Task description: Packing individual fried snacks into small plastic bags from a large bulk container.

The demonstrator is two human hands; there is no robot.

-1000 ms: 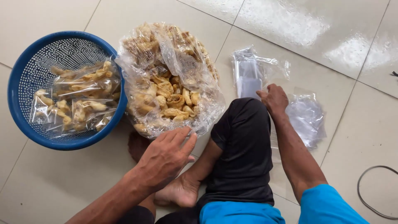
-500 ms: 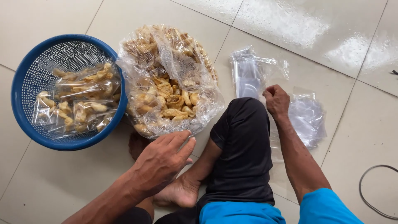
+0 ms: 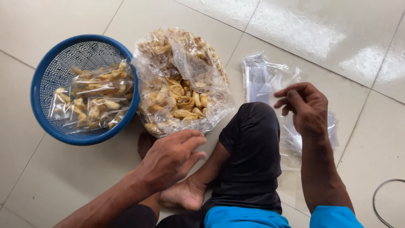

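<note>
A: What's changed?
B: The right hand (image 3: 306, 107) has lifted off the empty bags (image 3: 270, 80), fingers pinched, maybe on one bag; I can't tell.
A: The left hand (image 3: 173, 158)?
B: Empty, open, still beside the big snack bag (image 3: 181, 84) on the floor; basket (image 3: 40, 78) alongside.

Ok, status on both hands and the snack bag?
Left hand open, hovering by big clear bag of fried snacks. Right hand loosely curled over empty clear bags, grip unclear. Bent knee between them.
</note>
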